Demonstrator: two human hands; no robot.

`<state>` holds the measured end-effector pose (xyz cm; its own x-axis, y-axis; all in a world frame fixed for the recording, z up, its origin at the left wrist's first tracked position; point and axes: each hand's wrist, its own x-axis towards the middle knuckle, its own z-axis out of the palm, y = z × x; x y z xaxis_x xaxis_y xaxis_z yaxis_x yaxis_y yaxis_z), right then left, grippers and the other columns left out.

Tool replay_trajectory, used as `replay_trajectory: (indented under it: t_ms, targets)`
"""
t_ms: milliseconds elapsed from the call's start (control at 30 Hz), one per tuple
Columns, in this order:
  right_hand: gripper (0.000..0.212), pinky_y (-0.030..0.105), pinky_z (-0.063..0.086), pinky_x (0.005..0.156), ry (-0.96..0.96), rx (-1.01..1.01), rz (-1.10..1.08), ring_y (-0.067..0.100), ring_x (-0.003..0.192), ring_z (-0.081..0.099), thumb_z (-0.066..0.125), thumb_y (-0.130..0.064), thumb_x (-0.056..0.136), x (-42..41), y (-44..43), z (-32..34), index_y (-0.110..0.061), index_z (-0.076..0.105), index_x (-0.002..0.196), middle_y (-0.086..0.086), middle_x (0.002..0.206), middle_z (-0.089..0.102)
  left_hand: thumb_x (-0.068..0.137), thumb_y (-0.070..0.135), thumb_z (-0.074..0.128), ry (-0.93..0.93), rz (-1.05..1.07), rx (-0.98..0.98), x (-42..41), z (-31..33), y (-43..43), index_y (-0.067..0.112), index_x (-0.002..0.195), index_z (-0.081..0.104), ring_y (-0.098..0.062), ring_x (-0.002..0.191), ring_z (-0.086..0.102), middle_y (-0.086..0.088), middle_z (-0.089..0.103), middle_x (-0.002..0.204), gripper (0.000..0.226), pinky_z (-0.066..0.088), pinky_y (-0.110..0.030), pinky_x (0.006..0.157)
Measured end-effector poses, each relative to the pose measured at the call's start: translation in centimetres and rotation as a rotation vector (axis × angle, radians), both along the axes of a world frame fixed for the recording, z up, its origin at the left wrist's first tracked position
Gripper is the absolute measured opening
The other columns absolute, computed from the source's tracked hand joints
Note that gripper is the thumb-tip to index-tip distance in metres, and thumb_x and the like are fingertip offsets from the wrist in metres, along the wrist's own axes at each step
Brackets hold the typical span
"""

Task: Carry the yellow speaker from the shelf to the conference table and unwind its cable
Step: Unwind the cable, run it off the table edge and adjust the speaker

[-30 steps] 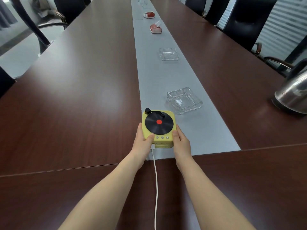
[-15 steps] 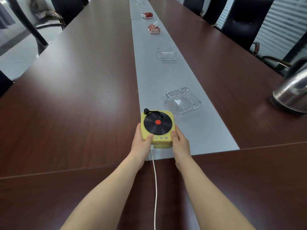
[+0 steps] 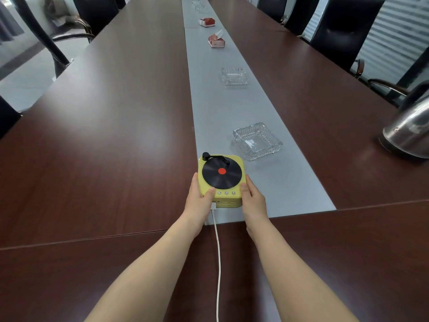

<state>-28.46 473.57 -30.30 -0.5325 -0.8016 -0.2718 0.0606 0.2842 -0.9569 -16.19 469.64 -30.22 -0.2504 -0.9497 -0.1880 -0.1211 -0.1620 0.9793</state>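
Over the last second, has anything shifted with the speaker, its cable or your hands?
Nothing visibly moved. The left hand and right hand still hold the speaker by its sides on the grey strip. The cable stays plugged in at the front, trailing back toward the person. Only the camera swayed slightly.
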Motion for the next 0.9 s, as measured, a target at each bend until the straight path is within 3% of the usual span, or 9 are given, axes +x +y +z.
replay_trajectory:
  t_ms: [133, 367, 567, 767, 900]
  targets:
    - [0.045, 0.025, 0.032, 0.112, -0.007, 0.003, 0.003, 0.013, 0.138, 0.038, 0.039, -0.021, 0.101, 0.0, 0.1, 0.2, -0.017, 0.039, 0.146, -0.003, 0.15, 0.042, 0.092, 0.006, 0.048, 0.007, 0.002, -0.011, -0.1, 0.1, 0.0, 0.025, 0.127, 0.042, -0.023, 0.114, 0.056, -0.008, 0.058, 0.125, 0.04, 0.046, -0.026, 0.091]
    - [0.045, 0.028, 0.032, 0.113, -0.022, 0.006, -0.006, 0.014, 0.138, 0.039, 0.039, -0.021, 0.101, 0.1, 0.1, 0.3, -0.017, 0.038, 0.146, -0.002, 0.15, 0.041, 0.094, 0.008, 0.048, 0.018, -0.007, 0.005, 0.0, 0.3, 0.1, 0.03, 0.129, 0.038, -0.017, 0.113, 0.054, -0.001, 0.056, 0.126, 0.042, 0.045, -0.017, 0.084]
    - [0.045, 0.026, 0.031, 0.112, -0.019, 0.02, 0.001, 0.014, 0.138, 0.038, 0.038, -0.021, 0.102, 0.1, 0.1, 0.5, -0.017, 0.037, 0.146, -0.002, 0.151, 0.04, 0.095, 0.013, 0.049, 0.0, -0.05, 0.038, 0.4, 0.1, -0.1, 0.024, 0.144, 0.031, -0.018, 0.121, 0.052, -0.001, 0.054, 0.133, 0.053, 0.042, -0.026, 0.096]
    - [0.045, 0.028, 0.03, 0.114, 0.001, 0.047, 0.025, 0.014, 0.139, 0.037, 0.036, -0.02, 0.102, -0.1, 0.2, 0.8, -0.018, 0.037, 0.147, -0.003, 0.152, 0.04, 0.097, 0.016, 0.049, 0.013, -0.158, 0.086, 1.3, 0.8, -0.1, 0.032, 0.141, 0.025, 0.004, 0.108, 0.051, 0.02, 0.052, 0.12, 0.053, 0.041, -0.009, 0.079]
    - [0.046, 0.03, 0.029, 0.115, 0.033, 0.09, 0.041, 0.016, 0.139, 0.036, 0.035, -0.019, 0.101, -0.4, 0.1, 1.2, -0.019, 0.036, 0.147, -0.002, 0.152, 0.039, 0.096, 0.018, 0.051, -0.06, -0.203, 0.062, 1.8, 1.0, -0.3, 0.028, 0.142, 0.027, -0.011, 0.123, 0.05, 0.01, 0.053, 0.131, 0.052, 0.042, -0.019, 0.097]
